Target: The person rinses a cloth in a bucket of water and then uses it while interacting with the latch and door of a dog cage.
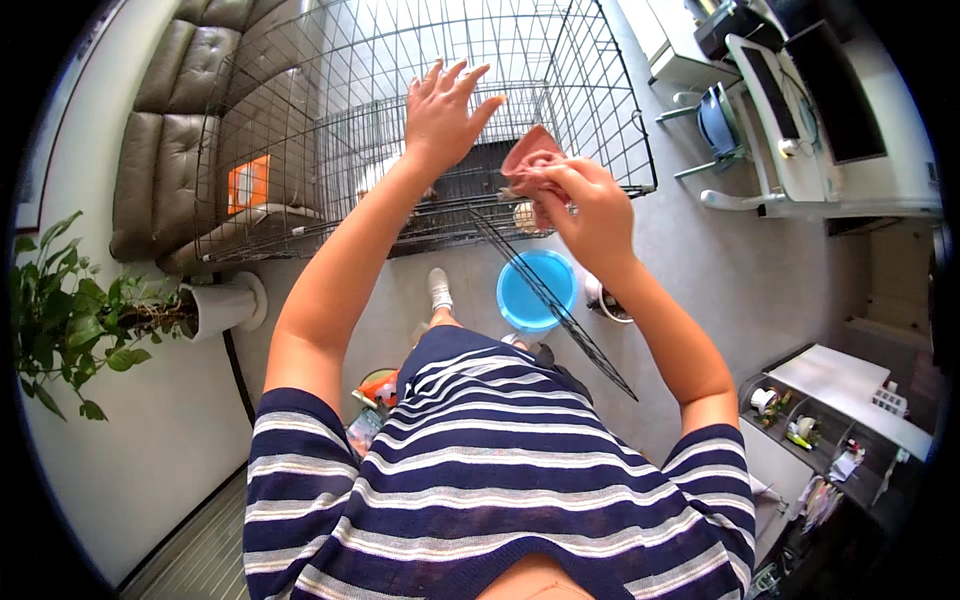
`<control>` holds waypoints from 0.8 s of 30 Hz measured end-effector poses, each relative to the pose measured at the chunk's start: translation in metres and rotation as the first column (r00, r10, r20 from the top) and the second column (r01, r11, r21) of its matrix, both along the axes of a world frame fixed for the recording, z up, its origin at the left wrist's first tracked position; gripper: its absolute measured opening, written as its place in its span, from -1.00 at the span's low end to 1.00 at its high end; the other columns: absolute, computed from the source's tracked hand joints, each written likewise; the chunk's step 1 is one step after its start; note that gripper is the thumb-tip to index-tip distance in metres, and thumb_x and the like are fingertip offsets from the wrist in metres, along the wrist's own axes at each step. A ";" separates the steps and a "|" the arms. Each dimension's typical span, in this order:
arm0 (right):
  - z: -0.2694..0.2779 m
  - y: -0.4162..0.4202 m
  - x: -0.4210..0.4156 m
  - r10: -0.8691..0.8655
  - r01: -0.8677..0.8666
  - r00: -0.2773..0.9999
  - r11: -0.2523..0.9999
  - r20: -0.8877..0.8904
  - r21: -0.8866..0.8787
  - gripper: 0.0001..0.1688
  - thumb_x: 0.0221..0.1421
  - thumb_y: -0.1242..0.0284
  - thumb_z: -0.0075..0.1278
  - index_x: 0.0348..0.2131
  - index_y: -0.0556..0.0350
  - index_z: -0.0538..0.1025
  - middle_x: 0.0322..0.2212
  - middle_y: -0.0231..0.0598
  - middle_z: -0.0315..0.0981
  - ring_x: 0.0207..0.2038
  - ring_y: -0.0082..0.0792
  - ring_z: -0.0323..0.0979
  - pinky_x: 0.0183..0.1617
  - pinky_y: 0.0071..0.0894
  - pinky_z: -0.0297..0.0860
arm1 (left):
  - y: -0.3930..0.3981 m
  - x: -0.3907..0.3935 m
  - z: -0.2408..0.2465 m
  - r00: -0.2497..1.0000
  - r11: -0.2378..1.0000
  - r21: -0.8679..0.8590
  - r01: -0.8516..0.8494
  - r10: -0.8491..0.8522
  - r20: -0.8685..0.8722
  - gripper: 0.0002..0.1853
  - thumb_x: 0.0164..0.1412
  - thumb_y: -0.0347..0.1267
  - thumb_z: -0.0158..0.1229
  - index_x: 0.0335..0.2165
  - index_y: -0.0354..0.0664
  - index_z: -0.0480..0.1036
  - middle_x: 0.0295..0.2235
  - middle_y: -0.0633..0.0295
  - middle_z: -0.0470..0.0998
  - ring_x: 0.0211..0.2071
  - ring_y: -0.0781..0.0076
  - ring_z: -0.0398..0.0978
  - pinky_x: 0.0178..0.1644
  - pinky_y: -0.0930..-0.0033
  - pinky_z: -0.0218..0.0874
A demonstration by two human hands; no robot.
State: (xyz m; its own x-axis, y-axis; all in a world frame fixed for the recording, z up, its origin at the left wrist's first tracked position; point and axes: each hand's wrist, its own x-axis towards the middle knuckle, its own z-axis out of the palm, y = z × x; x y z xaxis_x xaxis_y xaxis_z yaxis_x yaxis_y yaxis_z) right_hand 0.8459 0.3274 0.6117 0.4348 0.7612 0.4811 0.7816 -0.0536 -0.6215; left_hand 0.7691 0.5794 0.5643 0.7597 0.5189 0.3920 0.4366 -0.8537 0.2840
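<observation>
My left hand (439, 124) is spread over the black wire cage (637, 112), fingers apart and holding nothing. Whether it touches the wires I cannot tell. Gripped in my right hand (596, 214) is a crumpled pink cloth (534, 161), held near the front of the cage. A wire cage door (555, 304) swings out towards me, above a light blue basin (536, 292) on the floor. Inside the cage lies a black tray (480, 169). Pale shapes show low in the cage, partly hidden by my left forearm and the cloth; I cannot tell what they are.
A brown leather sofa (169, 142) stands left of the cage, with an orange box (249, 184) near it. Further left is a potted plant (221, 307). A white pot (609, 300) sits beside the basin. On the right are a blue chair (720, 124) and a desk (817, 202).
</observation>
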 end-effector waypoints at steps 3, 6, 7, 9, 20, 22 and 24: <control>-0.001 -0.002 -0.008 -0.028 0.052 0.990 0.984 0.139 -0.169 -0.77 0.12 0.36 0.28 -0.19 -0.06 0.66 -0.18 -0.24 0.57 -0.11 -0.08 0.56 -0.05 -0.11 0.48 | 0.004 -0.014 0.018 0.986 0.988 -0.136 0.068 -0.046 0.158 -0.28 0.38 0.27 0.03 0.33 0.23 0.37 0.44 0.16 0.23 0.51 -0.03 -0.05 0.54 -0.18 -0.23; 0.005 0.005 -0.018 -0.077 0.124 0.979 0.959 0.186 -0.254 -0.75 0.12 0.36 0.27 -0.18 -0.01 0.62 -0.14 -0.18 0.54 -0.07 -0.01 0.52 0.00 -0.05 0.45 | 0.032 -0.057 0.073 0.973 0.986 -0.070 0.153 -0.138 0.186 -0.32 0.38 0.18 0.11 0.31 0.16 0.41 0.44 0.15 0.24 0.50 -0.03 -0.02 0.53 -0.14 -0.16; 0.006 0.007 -0.023 -0.094 0.142 0.979 0.951 0.182 -0.275 -0.75 0.12 0.36 0.26 -0.18 0.00 0.62 -0.13 -0.17 0.53 -0.06 0.00 0.51 0.01 -0.04 0.44 | 0.048 -0.087 0.090 0.972 0.986 -0.010 0.168 -0.164 0.167 -0.34 0.38 0.15 0.14 0.30 0.15 0.42 0.43 0.14 0.25 0.50 -0.04 -0.01 0.52 -0.13 -0.14; 0.007 0.011 -0.029 -0.175 0.219 0.970 0.934 0.171 -0.283 -0.76 0.16 0.35 0.23 -0.18 -0.01 0.63 -0.17 -0.19 0.53 -0.10 -0.01 0.51 -0.01 -0.05 0.43 | 0.096 -0.160 0.108 0.984 0.995 0.073 0.069 -0.080 0.160 -0.40 0.39 0.04 0.19 0.28 0.12 0.44 0.41 0.11 0.29 0.48 -0.05 0.05 0.51 -0.10 -0.09; -0.001 0.104 -0.127 -0.242 0.261 0.962 0.951 0.127 -0.167 -0.84 0.15 0.49 0.24 -0.37 0.12 0.50 -0.37 -0.16 0.45 -0.29 -0.01 0.45 -0.17 -0.03 0.36 | 0.172 -0.377 0.036 0.748 0.718 -0.213 -0.663 0.651 -0.131 -0.23 0.45 0.09 0.06 0.41 -0.10 0.20 0.28 0.06 0.44 0.18 0.08 0.51 0.19 0.10 0.35; 0.002 0.133 -0.158 -0.071 0.075 0.996 0.992 0.045 -0.105 -0.88 0.23 0.48 0.18 -0.37 0.11 0.53 -0.42 -0.18 0.45 -0.31 -0.06 0.46 -0.19 -0.06 0.37 | 0.170 -0.374 0.041 0.769 0.721 -0.302 -0.624 0.634 -0.077 -0.26 0.47 0.06 0.05 0.40 -0.10 0.21 0.22 0.06 0.50 0.10 0.11 0.56 0.15 0.12 0.36; -0.005 0.163 -0.196 0.078 -0.074 0.996 0.993 0.040 -0.097 -0.87 0.24 0.40 0.21 -0.34 0.05 0.59 -0.40 -0.21 0.50 -0.29 -0.09 0.51 -0.18 -0.07 0.41 | 0.171 -0.378 0.037 0.774 0.733 -0.317 -0.601 0.633 -0.004 -0.29 0.49 0.03 0.04 0.40 -0.11 0.23 0.12 0.05 0.57 -0.03 0.17 0.62 0.10 0.15 0.38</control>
State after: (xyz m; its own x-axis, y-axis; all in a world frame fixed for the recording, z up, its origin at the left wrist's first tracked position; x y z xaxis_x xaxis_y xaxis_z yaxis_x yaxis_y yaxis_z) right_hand 0.6495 0.4900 0.6063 0.3537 0.8346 0.4223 0.8122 -0.0501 -0.5812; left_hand 0.3911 0.7503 0.6012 0.1986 0.9586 0.2041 0.7951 -0.2793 0.5383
